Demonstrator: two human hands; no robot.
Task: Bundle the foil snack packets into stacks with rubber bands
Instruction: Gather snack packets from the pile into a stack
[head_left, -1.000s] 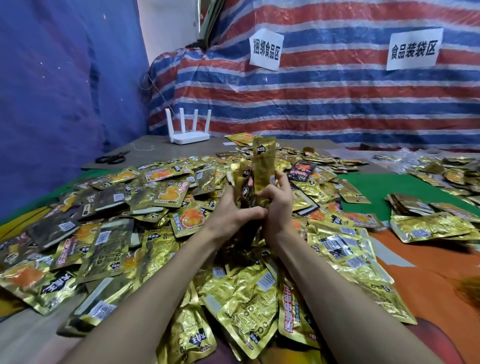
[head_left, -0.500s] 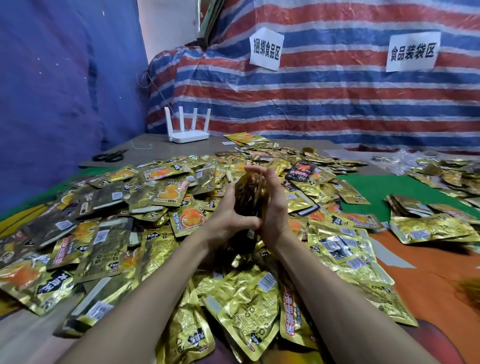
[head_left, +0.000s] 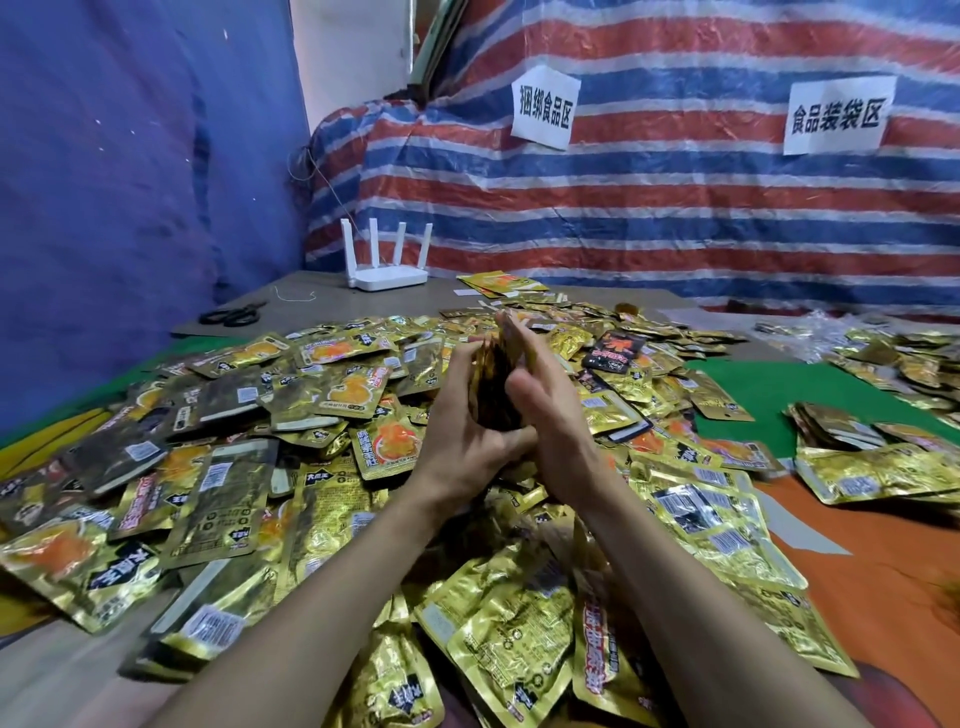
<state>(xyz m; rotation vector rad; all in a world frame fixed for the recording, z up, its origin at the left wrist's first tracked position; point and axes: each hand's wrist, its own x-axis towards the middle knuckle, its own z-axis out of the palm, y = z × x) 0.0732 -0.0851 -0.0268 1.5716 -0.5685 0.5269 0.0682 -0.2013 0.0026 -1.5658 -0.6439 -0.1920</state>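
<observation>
Upright, left hand (head_left: 460, 415), right hand (head_left: 545, 410) sandwich packet stack (head_left: 493, 384).

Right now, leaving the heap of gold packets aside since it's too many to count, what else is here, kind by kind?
Paper signs: 2
White router: 1
Scissors: 1
Hands: 2, the left hand and the right hand, pressing a stack of packets between them
Total: 6
</observation>
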